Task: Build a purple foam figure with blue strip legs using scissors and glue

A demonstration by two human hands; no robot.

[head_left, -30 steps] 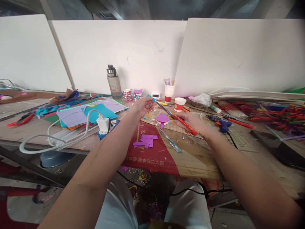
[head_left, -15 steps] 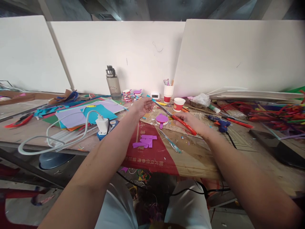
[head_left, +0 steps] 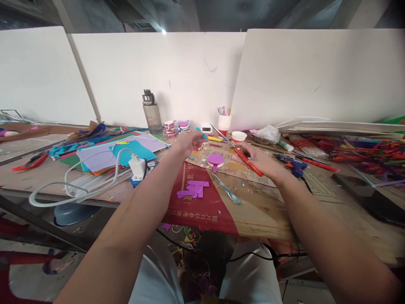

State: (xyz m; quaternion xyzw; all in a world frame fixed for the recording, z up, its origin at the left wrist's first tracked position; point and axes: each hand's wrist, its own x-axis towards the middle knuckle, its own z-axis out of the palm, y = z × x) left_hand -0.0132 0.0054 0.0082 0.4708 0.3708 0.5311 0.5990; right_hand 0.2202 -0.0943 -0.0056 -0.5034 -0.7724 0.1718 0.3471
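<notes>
R hand (head_left: 253, 158) is closed round the red handles of the scissors (head_left: 238, 153), blades pointing to 11 o'clock, tips up over the table (head_left: 272, 211) near the stack of paper cups (head_left: 224, 122). Whether the blades are apart is too small to tell. L hand (head_left: 190, 142) sits at 9 o'clock of the scissors, fingers curled, pinching a small teal paper scrap (head_left: 202, 134) between thumb and fingertips.

Progress, judging by the layout: some cutting looks done. Purple cut pieces (head_left: 193, 188) lie in a loose pile at 6 o'clock of the L hand, and a round purple-topped piece (head_left: 215, 159) sits between the two hands, w/ tiny offcuts scattered about. The teal scrap is apart from the blades, so a cut on it isn't under way. Coloured paper sheets (head_left: 126, 150) at 9 o'clock look uncut, so prob. plenty of material left.
</notes>
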